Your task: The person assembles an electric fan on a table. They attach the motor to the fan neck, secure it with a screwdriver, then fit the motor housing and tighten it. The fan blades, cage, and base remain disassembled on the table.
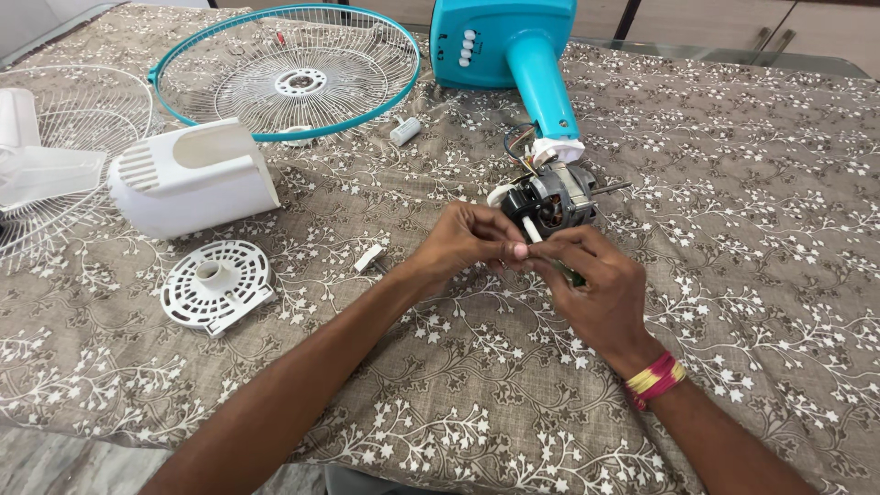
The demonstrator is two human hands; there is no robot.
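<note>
— Head view showed what, near the hands?
— Both met just in front of the bare fan motor on the patterned cloth. The left hand pinched a thin white wire from the motor; the right hand was closed round a small dark tool, mostly hidden
— And around them?
— A white motor cover, a round vented plate, a teal-rimmed grille and the teal stand lay well apart

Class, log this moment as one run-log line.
left hand: pinching white wire | right hand: gripping wire end | beside: fan motor | surface: patterned cloth
</note>
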